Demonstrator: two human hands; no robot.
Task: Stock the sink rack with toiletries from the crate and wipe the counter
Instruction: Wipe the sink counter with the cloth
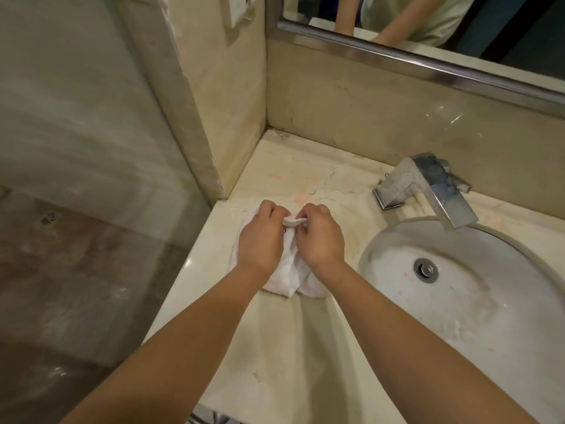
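A white cloth [287,275] lies bunched on the cream marble counter [275,347], left of the sink. My left hand [261,237] and my right hand [319,237] sit side by side on top of it. Both pinch a raised fold of the cloth between them with curled fingers. Most of the cloth is hidden under my hands. No rack, crate or toiletries are in view.
A white oval sink basin [477,289] with a metal drain is set into the counter at right. A square chrome faucet [428,188] stands behind it. A mirror [428,29] hangs above the backsplash. A glass shower panel [91,148] borders the counter's left edge.
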